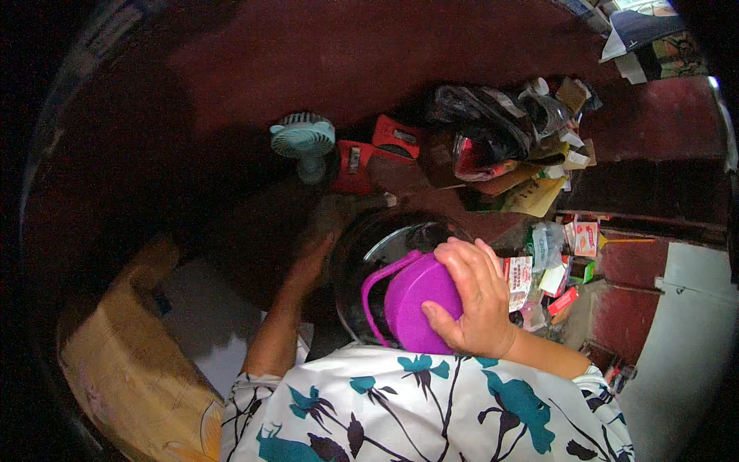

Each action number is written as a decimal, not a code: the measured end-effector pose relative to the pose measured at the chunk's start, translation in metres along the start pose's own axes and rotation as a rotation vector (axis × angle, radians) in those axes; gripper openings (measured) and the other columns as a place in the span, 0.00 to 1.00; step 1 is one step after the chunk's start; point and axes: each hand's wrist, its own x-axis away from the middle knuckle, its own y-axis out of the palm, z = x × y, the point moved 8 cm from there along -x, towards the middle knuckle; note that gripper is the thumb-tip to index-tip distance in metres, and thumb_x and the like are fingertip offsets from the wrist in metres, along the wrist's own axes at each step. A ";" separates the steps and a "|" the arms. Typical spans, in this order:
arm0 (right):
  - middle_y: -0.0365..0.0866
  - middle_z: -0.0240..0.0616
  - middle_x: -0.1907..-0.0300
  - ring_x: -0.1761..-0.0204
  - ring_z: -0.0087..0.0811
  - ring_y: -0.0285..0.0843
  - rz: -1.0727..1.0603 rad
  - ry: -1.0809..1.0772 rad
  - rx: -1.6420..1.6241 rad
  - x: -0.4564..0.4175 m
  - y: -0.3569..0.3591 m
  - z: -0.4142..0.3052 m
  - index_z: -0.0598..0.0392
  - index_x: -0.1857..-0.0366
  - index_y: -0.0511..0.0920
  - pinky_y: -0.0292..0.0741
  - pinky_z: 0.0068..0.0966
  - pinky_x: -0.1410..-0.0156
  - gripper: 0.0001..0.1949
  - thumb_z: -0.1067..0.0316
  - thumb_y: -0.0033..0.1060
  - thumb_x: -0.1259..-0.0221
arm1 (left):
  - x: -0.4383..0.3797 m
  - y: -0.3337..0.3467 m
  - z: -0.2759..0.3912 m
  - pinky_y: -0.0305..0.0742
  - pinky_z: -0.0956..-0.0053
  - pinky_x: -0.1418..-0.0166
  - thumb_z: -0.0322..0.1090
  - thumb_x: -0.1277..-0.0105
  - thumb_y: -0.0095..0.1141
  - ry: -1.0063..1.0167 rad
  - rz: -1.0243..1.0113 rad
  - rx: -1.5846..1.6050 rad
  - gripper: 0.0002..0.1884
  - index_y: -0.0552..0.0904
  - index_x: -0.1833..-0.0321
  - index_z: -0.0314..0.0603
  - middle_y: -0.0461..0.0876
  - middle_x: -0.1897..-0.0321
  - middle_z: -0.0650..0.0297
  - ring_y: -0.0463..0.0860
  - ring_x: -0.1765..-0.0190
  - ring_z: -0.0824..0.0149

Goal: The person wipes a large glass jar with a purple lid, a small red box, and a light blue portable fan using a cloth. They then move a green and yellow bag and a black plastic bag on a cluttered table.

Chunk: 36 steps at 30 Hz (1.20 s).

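My right hand (476, 294) grips a bright purple round container (418, 303), fingers over its far side and thumb across its face. A purple carrying handle (369, 294) loops out on its left. The container is close against my patterned shirt (392, 404), above a shiny black round object (364, 254) whose kind I cannot tell. Beyond that, my left arm stretches into shadow. My left hand (343, 208) is dim and blurred near a small pale item (389, 200); whether it holds that item is unclear.
A light teal fan (303, 141) stands ahead, beside red objects (355, 164). Black plastic bags (479, 118) and cardboard (534, 196) are heaped farther right. A plastic bottle (542, 245) and printed boxes (584, 238) lie nearer. Yellowish cloth (133, 358) drapes at left; a pale door (687, 323) is at right.
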 end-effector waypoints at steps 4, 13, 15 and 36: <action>0.74 0.49 0.46 0.42 0.49 0.74 -0.029 0.012 -0.027 -0.001 0.000 -0.001 0.58 0.43 0.73 0.63 0.52 0.33 0.31 0.52 0.68 0.51 | -0.010 0.032 0.060 0.70 0.68 0.37 0.51 0.31 0.53 0.074 -0.433 -0.220 0.28 0.73 0.34 0.41 0.79 0.43 0.59 0.77 0.43 0.64; 0.75 0.48 0.47 0.43 0.49 0.74 -0.026 0.020 -0.071 -0.005 -0.001 -0.002 0.59 0.45 0.75 0.67 0.50 0.35 0.30 0.51 0.67 0.50 | -0.076 0.162 0.063 0.61 0.65 0.29 0.52 0.29 0.48 0.180 -1.194 -0.690 0.29 0.70 0.31 0.40 0.73 0.36 0.52 0.70 0.33 0.62; 0.75 0.49 0.47 0.44 0.49 0.75 -0.021 0.020 -0.077 -0.004 -0.001 -0.002 0.59 0.45 0.75 0.67 0.50 0.35 0.29 0.51 0.68 0.50 | -0.090 0.155 0.039 0.60 0.66 0.28 0.52 0.28 0.47 0.142 -1.175 -0.622 0.29 0.69 0.31 0.40 0.72 0.35 0.53 0.69 0.32 0.62; 0.76 0.50 0.48 0.46 0.50 0.74 0.110 0.039 -0.036 0.001 -0.002 0.006 0.58 0.46 0.74 0.71 0.38 0.39 0.24 0.61 0.64 0.46 | 0.020 0.019 -0.153 0.53 0.70 0.25 0.50 0.24 0.40 0.098 0.029 0.400 0.31 0.62 0.28 0.32 0.64 0.29 0.56 0.60 0.27 0.62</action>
